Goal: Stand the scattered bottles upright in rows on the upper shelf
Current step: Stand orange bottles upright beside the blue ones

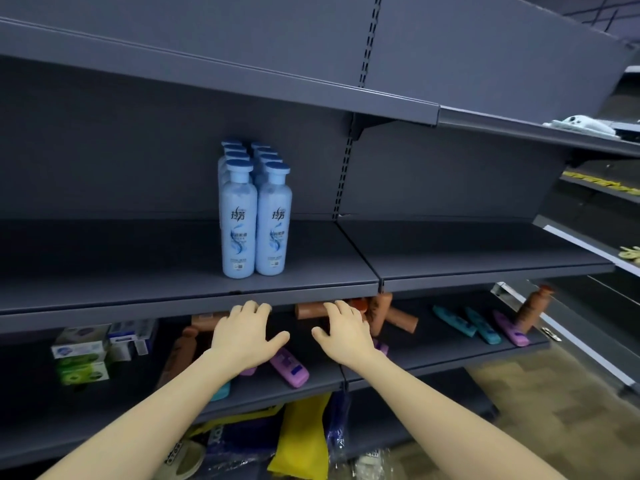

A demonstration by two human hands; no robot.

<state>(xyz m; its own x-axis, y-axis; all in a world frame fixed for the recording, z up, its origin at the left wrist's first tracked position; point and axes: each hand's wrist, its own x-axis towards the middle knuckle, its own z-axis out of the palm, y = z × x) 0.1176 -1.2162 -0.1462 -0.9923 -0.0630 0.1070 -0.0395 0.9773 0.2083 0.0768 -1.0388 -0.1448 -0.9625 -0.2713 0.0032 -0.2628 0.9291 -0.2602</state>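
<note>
Several light blue bottles [254, 216] with blue caps stand upright in two rows on the upper shelf [138, 289]. On the shelf below, brown bottles [398, 318] lie scattered, with purple bottles [289, 367] and teal bottles [450, 318] lying among them. One brown bottle [531, 308] leans at the right end. My left hand [242, 336] and my right hand [343, 332] reach under the upper shelf's front edge, palms down, fingers spread, holding nothing. The brown bottles behind my fingers are partly hidden.
Boxes of toothpaste [86, 351] are stacked at the left of the lower shelf. Yellow and blue bags [301, 441] sit on the bottom level. A white object [581, 126] lies on the top shelf at right. Another shelving unit [595, 251] stands at the right.
</note>
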